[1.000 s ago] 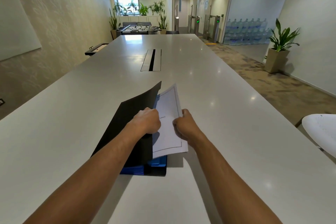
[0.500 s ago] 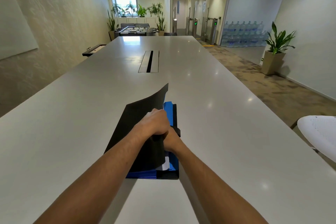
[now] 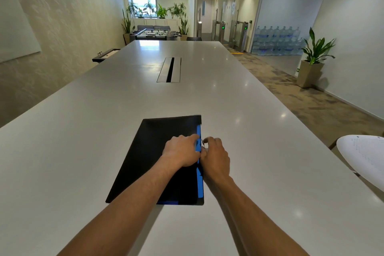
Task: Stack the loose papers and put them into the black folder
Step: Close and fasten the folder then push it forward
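- The black folder (image 3: 158, 158) lies shut and flat on the white table (image 3: 259, 151), near your edge; everything below is placed from it.
- Your left hand (image 3: 182, 151) rests palm-down on the folder's cover close to its right edge. The fingers are curled loosely and press on the cover near that edge — they do not wrap around anything.
- Your right hand (image 3: 215, 160) sits just beside the folder's right edge, on the table side, touching your left hand. Its fingers are bent inward toward the edge; whether they pinch the edge or only rest against it, you cannot tell from this view.
- A blue strip (image 3: 200, 181) shows along the folder's right edge and at its near right corner, peeking from under the black cover.
- The papers are not visible; no white sheet sticks out of the folder.
- Beyond the folder, further up the table, a metal cable hatch (image 3: 169, 69) is set into the surface.
- Well to the folder's right, past the table's edge, the rim of a white chair (image 3: 363, 156) shows — and further off a potted plant (image 3: 313, 58) stands by the wall.
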A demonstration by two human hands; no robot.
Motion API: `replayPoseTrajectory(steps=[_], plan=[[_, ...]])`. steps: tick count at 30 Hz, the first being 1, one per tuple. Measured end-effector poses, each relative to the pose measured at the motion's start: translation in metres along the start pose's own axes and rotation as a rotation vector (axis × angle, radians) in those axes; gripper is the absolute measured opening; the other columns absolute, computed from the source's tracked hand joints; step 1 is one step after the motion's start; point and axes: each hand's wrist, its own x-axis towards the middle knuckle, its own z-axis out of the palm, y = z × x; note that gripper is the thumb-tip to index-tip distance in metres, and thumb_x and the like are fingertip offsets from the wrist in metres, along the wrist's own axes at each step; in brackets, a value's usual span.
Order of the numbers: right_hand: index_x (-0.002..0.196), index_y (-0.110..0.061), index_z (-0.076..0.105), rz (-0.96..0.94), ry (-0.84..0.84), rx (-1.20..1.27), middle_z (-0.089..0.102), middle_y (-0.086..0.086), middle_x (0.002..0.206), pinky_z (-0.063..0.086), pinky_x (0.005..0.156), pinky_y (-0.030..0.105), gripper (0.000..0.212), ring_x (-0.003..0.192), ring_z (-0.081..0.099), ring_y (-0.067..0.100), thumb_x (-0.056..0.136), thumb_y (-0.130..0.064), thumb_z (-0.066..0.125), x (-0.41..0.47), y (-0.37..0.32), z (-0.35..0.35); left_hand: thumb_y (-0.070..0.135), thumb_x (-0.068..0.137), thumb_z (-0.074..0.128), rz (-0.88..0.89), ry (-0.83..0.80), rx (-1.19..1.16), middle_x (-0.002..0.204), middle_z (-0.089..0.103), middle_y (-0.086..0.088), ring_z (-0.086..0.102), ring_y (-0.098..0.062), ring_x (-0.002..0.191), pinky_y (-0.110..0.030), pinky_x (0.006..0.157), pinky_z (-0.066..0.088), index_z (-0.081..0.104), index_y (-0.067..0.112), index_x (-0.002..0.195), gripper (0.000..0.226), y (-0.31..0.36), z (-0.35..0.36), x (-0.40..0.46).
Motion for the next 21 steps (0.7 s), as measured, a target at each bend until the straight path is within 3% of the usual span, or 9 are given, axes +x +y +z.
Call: replayPoseTrajectory(steps=[2,4,7,10,14,18,21], plan=[[0.119,-0.016,0.056,0.017,0.014,0.062,0.061,0.004,0.119,0.037,0.066,0.015,0.024,0.085,0.06,0.014,0.097,-0.027,0.052,0.0,0.003,0.004,0.045,0.088,0.052,0.003,0.03,0.017,0.102,0.064,0.001,0.056,-0.01,0.073,-0.029,0.067,0.048,0.044,0.031,0.134,0.049,-0.002,0.007,-0.002],[0.116,-0.017,0.057,0.008,0.031,0.109,0.064,0.003,0.112,0.035,0.065,0.012,0.023,0.081,0.052,0.007,0.096,-0.028,0.055,0.0,0.005,0.008,0.047,0.088,0.053,0.01,0.035,0.013,0.095,0.062,0.003,0.056,-0.009,0.075,-0.028,0.066,0.046,0.057,0.028,0.115,0.033,-0.008,0.016,-0.004],[0.114,-0.02,0.058,-0.057,0.01,0.144,0.064,0.001,0.11,0.039,0.076,0.018,0.024,0.09,0.054,0.009,0.093,-0.03,0.059,-0.001,0.01,0.013,0.041,0.087,0.059,0.036,0.07,-0.073,0.097,0.061,0.006,0.055,-0.009,0.089,-0.031,0.08,0.048,0.066,0.028,0.098,0.019,-0.024,0.028,-0.003],[0.113,-0.025,0.06,-0.156,-0.03,0.105,0.064,-0.004,0.113,0.038,0.085,0.018,0.024,0.101,0.054,0.01,0.09,-0.033,0.061,-0.004,0.014,0.019,0.033,0.086,0.064,0.04,0.163,-0.257,0.101,0.064,0.009,0.051,-0.004,0.094,-0.034,0.091,0.046,0.068,0.028,0.101,0.016,-0.043,0.037,-0.005],[0.116,-0.026,0.066,-0.245,-0.012,-0.009,0.067,-0.004,0.117,0.035,0.09,0.023,0.027,0.109,0.056,0.014,0.092,-0.034,0.057,-0.005,0.015,0.024,0.029,0.087,0.064,0.083,0.234,-0.406,0.113,0.063,0.006,0.055,-0.006,0.104,-0.034,0.096,0.046,0.061,0.024,0.117,0.03,-0.053,0.045,-0.011],[0.119,-0.028,0.066,-0.301,-0.026,-0.158,0.067,-0.003,0.122,0.04,0.095,0.034,0.031,0.113,0.055,0.019,0.095,-0.036,0.047,-0.006,0.016,0.026,0.025,0.092,0.057,0.163,0.23,-0.4,0.125,0.062,0.005,0.052,-0.008,0.119,-0.031,0.104,0.038,0.06,0.024,0.122,0.031,-0.052,0.048,-0.014],[0.12,-0.03,0.064,-0.324,-0.044,-0.229,0.066,-0.004,0.12,0.039,0.091,0.034,0.034,0.111,0.053,0.018,0.095,-0.036,0.041,-0.006,0.015,0.027,0.026,0.095,0.051,0.156,0.195,-0.349,0.134,0.057,0.003,0.043,-0.011,0.13,-0.035,0.111,0.031,0.059,0.023,0.127,0.032,-0.051,0.05,-0.013]])
